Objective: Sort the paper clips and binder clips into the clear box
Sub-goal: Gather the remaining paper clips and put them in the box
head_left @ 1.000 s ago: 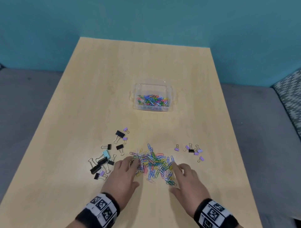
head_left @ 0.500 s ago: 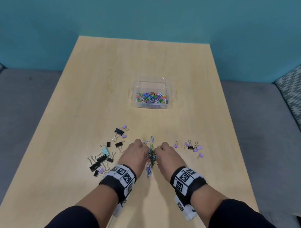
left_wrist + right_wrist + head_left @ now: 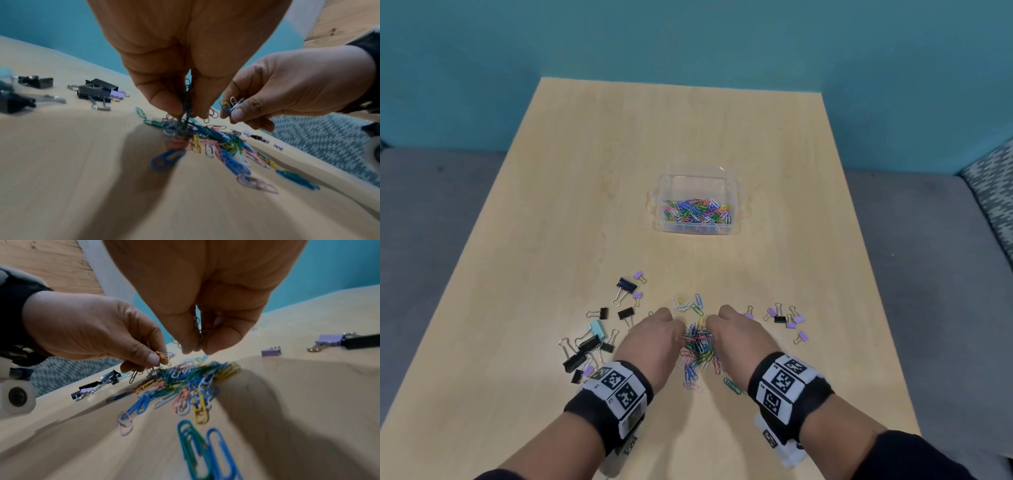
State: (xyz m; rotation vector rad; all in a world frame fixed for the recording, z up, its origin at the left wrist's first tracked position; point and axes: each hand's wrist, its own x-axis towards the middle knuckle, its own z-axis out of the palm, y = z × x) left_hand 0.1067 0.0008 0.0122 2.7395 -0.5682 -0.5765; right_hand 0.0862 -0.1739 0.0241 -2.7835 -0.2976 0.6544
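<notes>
A heap of coloured paper clips (image 3: 698, 346) (image 3: 216, 142) (image 3: 185, 382) lies near the table's front edge. My left hand (image 3: 654, 339) (image 3: 186, 112) pinches a bunch of clips just above the heap. My right hand (image 3: 736, 337) (image 3: 195, 350) pinches another bunch beside it, its fingertips facing the left hand's. The clear box (image 3: 697, 180) stands farther back at mid-table and holds many coloured paper clips. Black, light blue and purple binder clips (image 3: 592, 342) lie left of my hands. Small purple and black binder clips (image 3: 786, 320) lie to the right.
The wooden table (image 3: 585, 171) ends at a teal wall behind. Grey floor lies on both sides, with a patterned cushion (image 3: 993, 192) at the far right. A few loose paper clips (image 3: 688, 305) lie just beyond my fingertips.
My hands drew together from either side of the spread clips, raked them into a tight heap and now pinch bunches from it. The wrists have risen.
</notes>
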